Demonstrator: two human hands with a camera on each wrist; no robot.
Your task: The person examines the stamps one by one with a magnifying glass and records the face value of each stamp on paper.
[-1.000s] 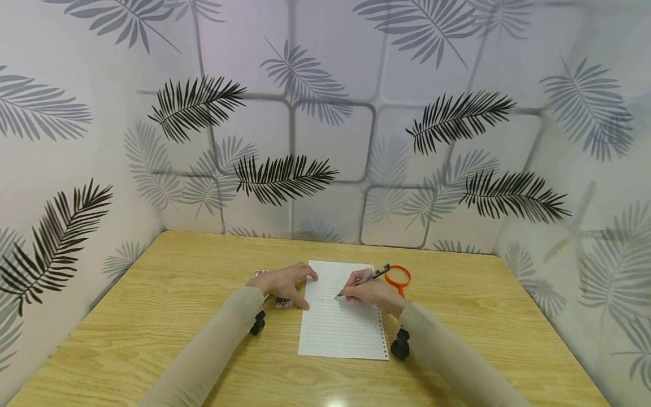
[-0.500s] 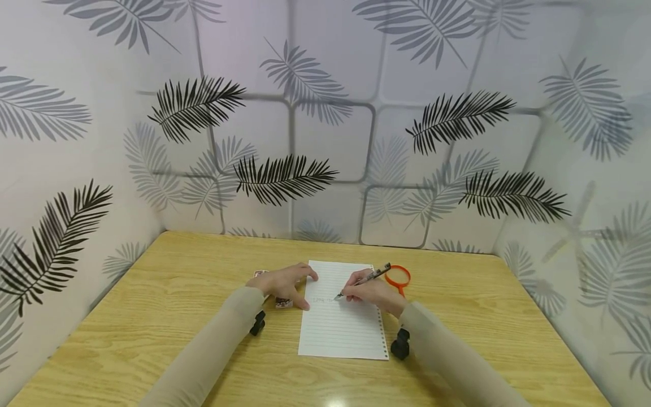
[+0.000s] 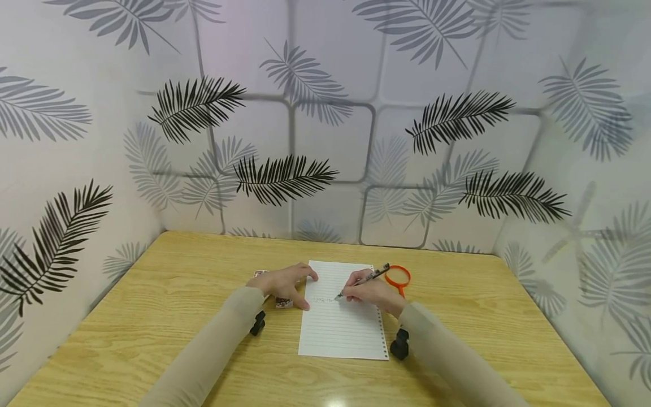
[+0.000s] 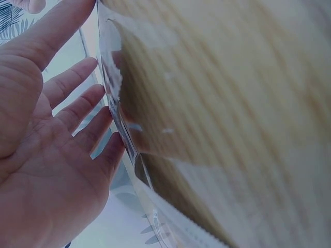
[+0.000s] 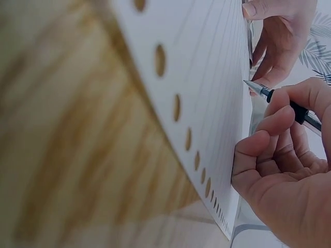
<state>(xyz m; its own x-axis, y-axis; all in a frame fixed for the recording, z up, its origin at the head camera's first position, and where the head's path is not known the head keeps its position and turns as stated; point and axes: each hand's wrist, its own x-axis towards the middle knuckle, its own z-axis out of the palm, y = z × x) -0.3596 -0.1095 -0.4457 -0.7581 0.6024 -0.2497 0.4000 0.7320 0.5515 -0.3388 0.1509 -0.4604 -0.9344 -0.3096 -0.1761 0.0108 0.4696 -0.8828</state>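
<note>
With right grip (image 3: 373,291), pinches pen (image 3: 377,273) against lined paper (image 3: 341,334); rests left grip (image 3: 285,283), spread wide, at paper's left edge.

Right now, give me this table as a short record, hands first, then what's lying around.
left hand: spread at the paper's left edge, partly covering a patterned packet
right hand: grips a pen, tip at the paper
paper: lined, holes down its right edge, faint writing
magnifying glass: orange, on the table, near the paper's upper right
</note>
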